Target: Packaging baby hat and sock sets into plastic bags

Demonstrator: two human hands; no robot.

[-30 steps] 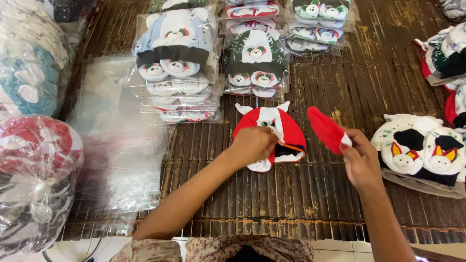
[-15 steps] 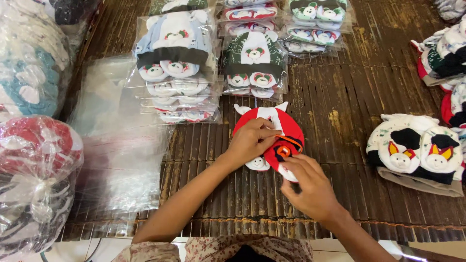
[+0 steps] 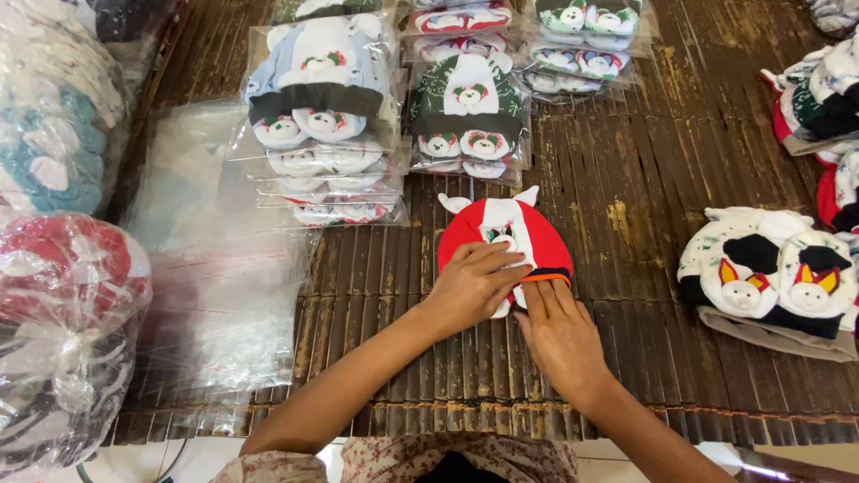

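Observation:
A red and white baby hat with small ears lies flat on the dark slatted bamboo mat. My left hand presses down on its lower middle, fingers spread over the white face patch. My right hand rests flat just below and to the right, fingertips on the hat's dark and orange bottom edge. Neither hand grips anything; both lie flat on the hat.
Clear-bagged hat sets are stacked beyond: a blue-grey stack, a dark green stack, more at the back. Loose empty plastic bags lie left. Large bagged bundles fill the left edge. Unbagged hats pile at right.
My right hand brought a red piece from the right onto the hat, then moved down and flattened against the hat's lower edge. My left hand stayed pressing on the hat.

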